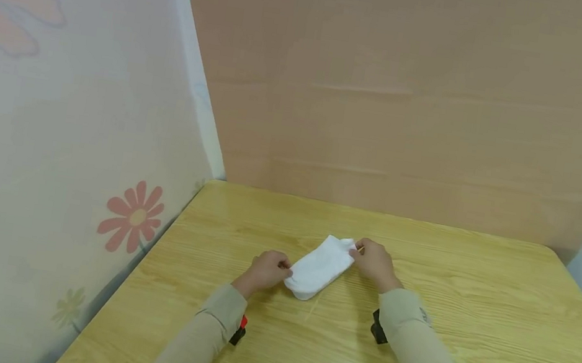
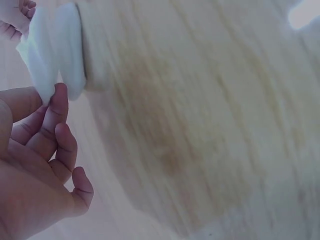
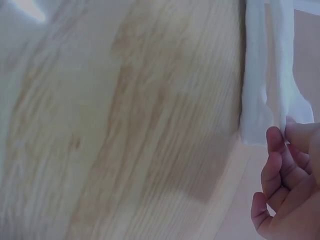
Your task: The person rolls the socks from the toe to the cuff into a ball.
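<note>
A white sock (image 1: 320,266) lies slantwise between the two hands over the middle of the table. My left hand (image 1: 267,271) pinches its near left end between thumb and forefinger. At the far right end, my right hand (image 1: 374,261) pinches the cloth the same way. Both wrist views show two white layers: the pinched upper layer (image 2: 41,55) is raised, and a gap parts it from a lower layer (image 3: 255,75) resting on the wood. In the left wrist view the remaining fingers (image 2: 65,150) of the left hand are loosely bent, away from the cloth.
The wooden table (image 1: 477,297) has a glossy, light yellow grain. A brown papered wall (image 1: 421,100) stands along its far edge. On the left is a pale wall (image 1: 49,139) with printed flowers. Black wrist devices (image 1: 379,328) show at the sleeve cuffs.
</note>
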`<state>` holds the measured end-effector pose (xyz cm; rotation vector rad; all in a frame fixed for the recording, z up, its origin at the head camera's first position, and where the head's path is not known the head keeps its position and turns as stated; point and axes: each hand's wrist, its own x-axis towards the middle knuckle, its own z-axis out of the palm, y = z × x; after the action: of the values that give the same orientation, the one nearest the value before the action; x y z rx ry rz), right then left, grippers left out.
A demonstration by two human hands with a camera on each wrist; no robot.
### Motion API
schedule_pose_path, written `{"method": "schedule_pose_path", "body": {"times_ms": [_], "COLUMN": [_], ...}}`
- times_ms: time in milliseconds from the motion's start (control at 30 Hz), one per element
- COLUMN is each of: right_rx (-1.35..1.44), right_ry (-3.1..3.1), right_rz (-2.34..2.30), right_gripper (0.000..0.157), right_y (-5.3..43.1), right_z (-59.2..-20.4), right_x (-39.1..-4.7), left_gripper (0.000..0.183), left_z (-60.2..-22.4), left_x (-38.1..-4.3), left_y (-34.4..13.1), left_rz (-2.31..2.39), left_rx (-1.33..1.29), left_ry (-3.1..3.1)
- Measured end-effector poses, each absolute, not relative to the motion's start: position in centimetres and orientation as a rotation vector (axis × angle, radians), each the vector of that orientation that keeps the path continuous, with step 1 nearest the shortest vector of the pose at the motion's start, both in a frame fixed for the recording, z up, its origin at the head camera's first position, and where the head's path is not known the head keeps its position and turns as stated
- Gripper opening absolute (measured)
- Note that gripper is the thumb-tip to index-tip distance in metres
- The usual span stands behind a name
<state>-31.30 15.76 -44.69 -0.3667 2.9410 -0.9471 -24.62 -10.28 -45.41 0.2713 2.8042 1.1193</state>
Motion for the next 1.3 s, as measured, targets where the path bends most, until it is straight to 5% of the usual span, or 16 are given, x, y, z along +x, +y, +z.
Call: {"method": "schedule_pose_path", "body": {"times_ms": [433, 667, 900, 1033, 1300], "right_rx": [-0.353, -0.88, -1.353, -1.33, -1.293], "right_ry": [3.075, 3.098, 2.841, 2.835, 2.919], "right_rz": [-0.736, -0.838, -0.861, -0.753, -0.644], "right_gripper": [0.035, 0.01, 0.006, 0.005, 0.005], "right_y": [14.8, 14.4, 14.1, 14.0, 13.9], "right_z": [-45.2, -45.5, -45.6, -45.9, -46.4], "right_x": [-29.8, -26.4, -21.7, -20.1, -19.6], "left_gripper": [0.008, 0.012, 0.022, 0.027, 0.009], "left_z": [-46.4, -47.6, -47.8, -47.8, -47.9], "left_x": [-24.6, -23.4, -22.1, -21.5, -20.7], "left_y": [-10.2, -9.6, -9.2, -8.6, -7.1], "left_rz": [1.024, 1.074, 1.111, 0.88, 0.353], "left_rx": [0.367, 0.566, 0.632, 0.803, 1.006], "left_ry": [2.813, 2.726, 2.632, 2.768, 3.008]}}
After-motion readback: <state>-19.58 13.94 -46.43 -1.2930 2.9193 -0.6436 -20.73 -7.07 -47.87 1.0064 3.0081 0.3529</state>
